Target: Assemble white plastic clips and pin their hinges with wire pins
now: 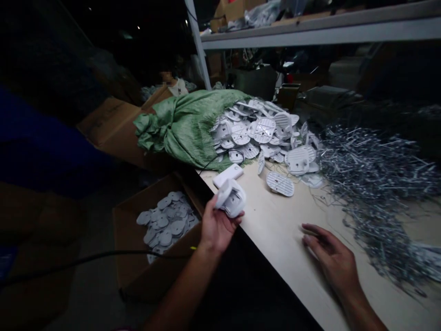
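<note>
Your tabletop (272, 234) carries a bulging green sack (189, 124) by its far left corner and a metal pin heap (379, 170) toward its right edge. Your left hand (218, 232) grips a white plastic piece (231, 198) above the near edge; your right hand (336, 266) is half-curled over the tabletop, its hold unclear.

Quantities: one green woven sack (191, 124); one white rectangular block (227, 174); white oval plastic plates (263, 130) and thin silver metal rods (375, 165), uncountable.
</note>
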Available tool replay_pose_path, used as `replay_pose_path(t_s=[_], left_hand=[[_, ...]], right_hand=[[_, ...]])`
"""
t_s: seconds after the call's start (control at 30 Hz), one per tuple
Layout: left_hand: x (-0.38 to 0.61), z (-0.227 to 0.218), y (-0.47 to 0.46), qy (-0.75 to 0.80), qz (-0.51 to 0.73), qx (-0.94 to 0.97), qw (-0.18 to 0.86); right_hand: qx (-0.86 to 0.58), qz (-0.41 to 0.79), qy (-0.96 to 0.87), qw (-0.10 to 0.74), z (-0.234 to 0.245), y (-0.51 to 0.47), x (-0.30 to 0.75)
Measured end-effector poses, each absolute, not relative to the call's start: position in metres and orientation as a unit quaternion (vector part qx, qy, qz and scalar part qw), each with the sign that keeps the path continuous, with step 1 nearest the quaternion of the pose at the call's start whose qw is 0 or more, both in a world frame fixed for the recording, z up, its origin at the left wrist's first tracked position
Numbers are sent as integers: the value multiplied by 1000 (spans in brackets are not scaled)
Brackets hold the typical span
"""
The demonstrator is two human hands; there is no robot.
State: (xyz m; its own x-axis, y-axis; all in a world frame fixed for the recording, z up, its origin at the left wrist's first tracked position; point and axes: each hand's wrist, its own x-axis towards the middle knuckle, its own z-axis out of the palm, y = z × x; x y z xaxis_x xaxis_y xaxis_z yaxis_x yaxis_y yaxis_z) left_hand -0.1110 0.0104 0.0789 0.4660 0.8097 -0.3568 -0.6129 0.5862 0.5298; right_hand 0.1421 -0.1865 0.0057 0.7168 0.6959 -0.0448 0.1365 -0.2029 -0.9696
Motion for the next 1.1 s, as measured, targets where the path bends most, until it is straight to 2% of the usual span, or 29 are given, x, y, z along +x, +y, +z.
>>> replay_pose_path(t_s=[0.1, 0.2, 0.3, 0.47, 0.57, 0.83, 1.1], left_hand=[[-145, 100, 43, 263, 617, 83, 737], [-167, 106, 63, 238, 682, 32, 691], [-162, 90, 55, 265, 640, 45, 719], [-116, 42, 8, 319, 427, 118, 838], [-94, 23, -14, 334, 325, 191, 864], [-59, 24, -25, 311, 297, 406, 807], [-13, 6, 0, 294, 317, 535, 726]], right_hand=[[-752, 240, -285, 544, 9, -187, 143], [-763, 241, -279, 531, 14, -187, 141], [-780, 236, -277, 509, 19, -186, 139], [-797, 230, -276, 486, 26, -185, 134], [-798, 234, -268, 487, 27, -184, 132], [-817, 238, -255, 459, 20, -177, 138], [-771, 305, -251, 500, 8, -156, 154]])
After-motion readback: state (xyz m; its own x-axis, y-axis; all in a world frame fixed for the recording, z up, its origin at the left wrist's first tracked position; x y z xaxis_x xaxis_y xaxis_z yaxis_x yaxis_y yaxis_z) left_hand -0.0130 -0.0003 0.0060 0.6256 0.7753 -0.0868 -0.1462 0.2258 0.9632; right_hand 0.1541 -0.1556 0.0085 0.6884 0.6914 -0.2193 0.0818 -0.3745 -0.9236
